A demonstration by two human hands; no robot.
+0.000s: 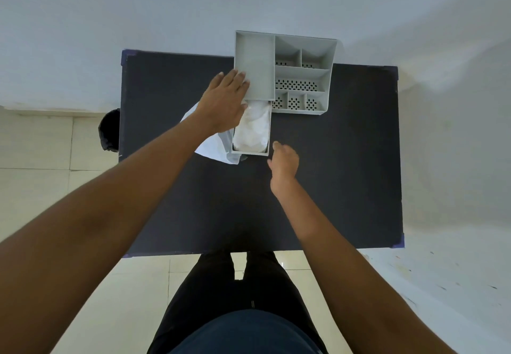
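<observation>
A grey plastic organiser (301, 74) with several compartments stands at the far edge of a dark table (345, 174). From its left section a grey drawer (250, 153) is pulled out toward me, filled with white crumpled material (253, 129). My left hand (224, 102) lies flat with straight fingers on the organiser's left front corner, above the drawer. A white plastic bag (213, 146) lies under my left wrist, beside the drawer. My right hand (284, 165) hovers just right of the drawer's front end, fingers loosely curled, holding nothing.
A black round bin (109, 129) stands on the tiled floor at the table's left edge. A pale wall rises behind the table. My legs stand against the table's near edge.
</observation>
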